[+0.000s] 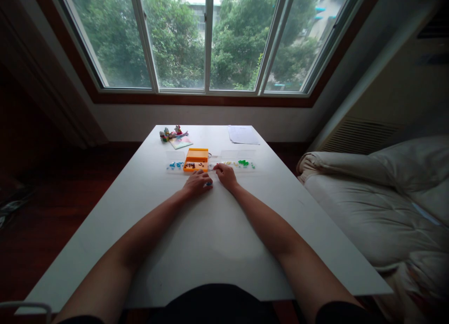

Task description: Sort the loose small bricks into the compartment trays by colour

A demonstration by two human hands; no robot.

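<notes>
My left hand (198, 182) rests on the white table just in front of an orange case (197, 153), its fingers curled round a small blue piece (209, 184). My right hand (226, 175) reaches to the clear tray right of the case, fingertips pinched together; what they hold is too small to make out. Dark red pieces (190, 165) lie in the orange case. Blue pieces (176, 165) are in a clear tray at its left. Green pieces (243, 163) and pale yellow ones sit in the clear tray on the right.
Small colourful figures (177, 130) and a patterned card (181, 142) lie at the back left of the table (210, 249). White papers (242, 134) lie at the back right. Beyond is a window; a pale sofa (372, 207) stands to the right.
</notes>
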